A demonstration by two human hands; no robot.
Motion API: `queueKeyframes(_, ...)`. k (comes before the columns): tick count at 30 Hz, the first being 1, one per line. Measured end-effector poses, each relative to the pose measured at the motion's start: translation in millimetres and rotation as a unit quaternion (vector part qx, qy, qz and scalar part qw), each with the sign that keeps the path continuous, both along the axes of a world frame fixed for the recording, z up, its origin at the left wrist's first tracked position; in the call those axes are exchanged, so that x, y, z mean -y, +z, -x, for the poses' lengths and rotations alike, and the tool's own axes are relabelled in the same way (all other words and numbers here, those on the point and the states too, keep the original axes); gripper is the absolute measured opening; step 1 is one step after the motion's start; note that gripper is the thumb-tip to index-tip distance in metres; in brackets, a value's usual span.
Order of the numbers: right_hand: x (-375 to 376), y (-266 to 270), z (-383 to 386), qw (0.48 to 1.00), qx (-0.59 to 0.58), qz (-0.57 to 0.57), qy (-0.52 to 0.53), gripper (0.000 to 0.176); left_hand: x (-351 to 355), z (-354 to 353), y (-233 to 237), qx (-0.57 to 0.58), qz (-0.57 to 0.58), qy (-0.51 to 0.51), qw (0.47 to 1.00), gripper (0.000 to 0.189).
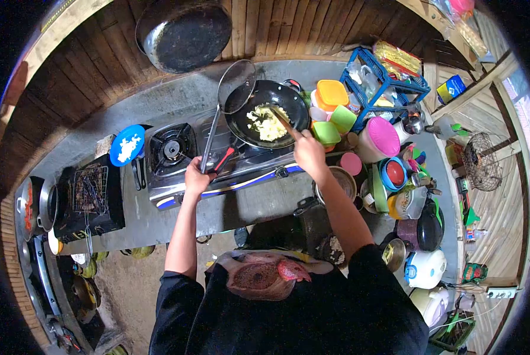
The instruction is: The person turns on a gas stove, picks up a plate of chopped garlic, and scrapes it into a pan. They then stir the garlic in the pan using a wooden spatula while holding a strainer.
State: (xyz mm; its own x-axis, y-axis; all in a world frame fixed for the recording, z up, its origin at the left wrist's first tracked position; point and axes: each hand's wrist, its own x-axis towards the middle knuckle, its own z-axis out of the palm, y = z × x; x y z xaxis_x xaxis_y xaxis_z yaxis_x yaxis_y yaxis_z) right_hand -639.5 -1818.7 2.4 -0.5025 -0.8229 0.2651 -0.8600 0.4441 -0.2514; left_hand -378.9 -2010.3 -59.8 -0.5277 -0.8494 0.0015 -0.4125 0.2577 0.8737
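Note:
My left hand is closed round the long handle of a wire strainer, whose round mesh is raised at the left rim of a black wok. In my right hand is a wooden spatula, its end down among pale yellow food pieces in the wok. The wok stands on the right side of a two-burner gas stove. A red and black utensil lies on the stove beside my left hand.
Left of the bare burner is a blue plate with white pieces, then a charcoal grill. Colourful containers, a blue basket and bowls crowd the right. A large pan hangs on the wall.

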Motion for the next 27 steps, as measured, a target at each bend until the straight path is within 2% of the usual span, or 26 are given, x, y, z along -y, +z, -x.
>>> queueKeyframes(3,12.2,-6.9,-6.8,1.000,0.005,0.000,0.015,0.037,8.5,-0.6,-12.5,0.002,-0.016,-0.013,1.000,0.047)
queueKeyframes(5,7.2,-10.2,-8.7,1.000,0.006,-0.009,0.028,0.037,12.1,-1.4,-22.1,0.034,0.015,-0.001,0.999,0.048)
queueKeyframes(8,-20.2,19.7,-14.5,0.999,0.024,-0.015,0.044,0.037,7.5,-1.3,-13.2,0.023,-0.003,-0.002,1.000,0.050)
queueKeyframes(10,-37.7,30.5,-7.4,0.998,0.026,-0.048,0.004,0.036,5.8,-1.3,-13.4,0.013,-0.016,0.001,1.000,0.051)
queueKeyframes(14,-68.6,20.5,18.5,0.999,0.025,-0.032,-0.008,0.042,1.8,-1.2,-7.5,-0.018,-0.017,-0.003,1.000,0.049)
queueKeyframes(17,-82.4,51.9,10.4,0.999,0.018,-0.027,-0.015,0.038,0.3,-1.1,-8.5,-0.038,-0.014,-0.011,0.999,0.048)
queueKeyframes(19,-86.1,61.4,6.6,0.997,0.039,-0.070,-0.009,0.032,-0.1,-0.7,-8.2,-0.040,-0.010,-0.014,0.999,0.048)
queueKeyframes(21,-75.7,44.1,7.5,0.994,0.046,-0.091,-0.026,0.032,-0.7,-0.3,-6.3,-0.031,-0.043,-0.010,0.999,0.048)
queueKeyframes(23,-57.5,25.9,6.2,0.992,0.053,-0.110,-0.043,0.032,-5.0,0.7,1.5,-0.028,-0.026,-0.012,0.999,0.048)
queueKeyframes(25,-37.5,10.5,4.7,0.999,0.002,-0.032,-0.006,0.040,-5.9,0.0,3.5,-0.025,-0.008,-0.013,1.000,0.048)
queueKeyframes(27,-24.7,-27.6,16.5,1.000,-0.009,-0.012,-0.008,0.043,-4.9,-0.1,-0.5,-0.039,-0.016,-0.017,0.999,0.049)
